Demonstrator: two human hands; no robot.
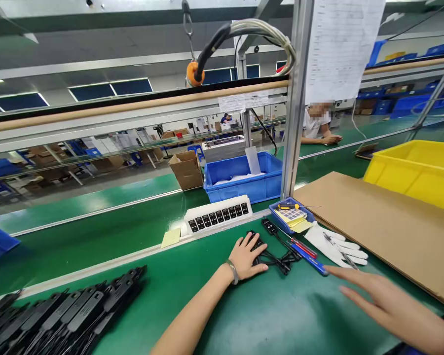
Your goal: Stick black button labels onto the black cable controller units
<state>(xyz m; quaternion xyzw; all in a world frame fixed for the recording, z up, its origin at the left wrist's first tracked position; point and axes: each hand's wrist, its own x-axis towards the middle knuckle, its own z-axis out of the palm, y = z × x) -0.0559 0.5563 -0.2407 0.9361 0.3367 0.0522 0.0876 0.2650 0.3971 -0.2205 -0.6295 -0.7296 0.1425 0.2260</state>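
My left hand (247,257) lies with fingers spread over a small black device (258,241) on the green bench, hiding much of it. Beside it, a second small black box (269,226) with buttons trails black cable (283,261) to the right. My right hand (381,296), a little blurred, hovers at the right with fingers stretched out and nothing in them. Nearest to it are a blue box cutter (309,258), a red pen-like tool (304,248) and a white glove (335,244) with metal tweezers (338,249) on top.
A pile of black cabled units (70,313) lies at lower left. Behind the bench edge stand a white label strip (218,217), a blue bin (244,185) and a metal post (294,123). A small blue tray (286,224), cardboard (373,222) and a yellow bin (410,172) sit rightward.
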